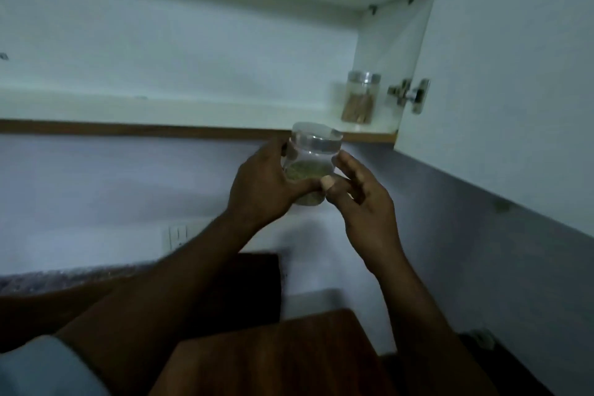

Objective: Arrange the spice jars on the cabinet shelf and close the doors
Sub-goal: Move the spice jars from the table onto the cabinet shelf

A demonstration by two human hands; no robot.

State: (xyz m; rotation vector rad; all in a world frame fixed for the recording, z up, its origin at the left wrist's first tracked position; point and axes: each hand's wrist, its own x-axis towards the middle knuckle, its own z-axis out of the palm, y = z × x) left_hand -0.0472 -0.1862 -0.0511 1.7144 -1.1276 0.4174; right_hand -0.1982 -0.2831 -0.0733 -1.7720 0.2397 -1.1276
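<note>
One jar point(309, 156), wrapped by left hand point(260, 185), touches right hand point(364, 206) fingertips point(343, 159).

I see the cabinet shelf point(167, 108) carrying one jar of brown sticks point(359, 102), upright at its far right end, just beside the door hinge point(409, 95).

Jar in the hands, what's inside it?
The jar holds greenish spice in its lower part; above that it looks empty. The left hand grips it, and its thumb hides some of the spice.

Head view, facing up, near shelf point(167, 108)
</note>
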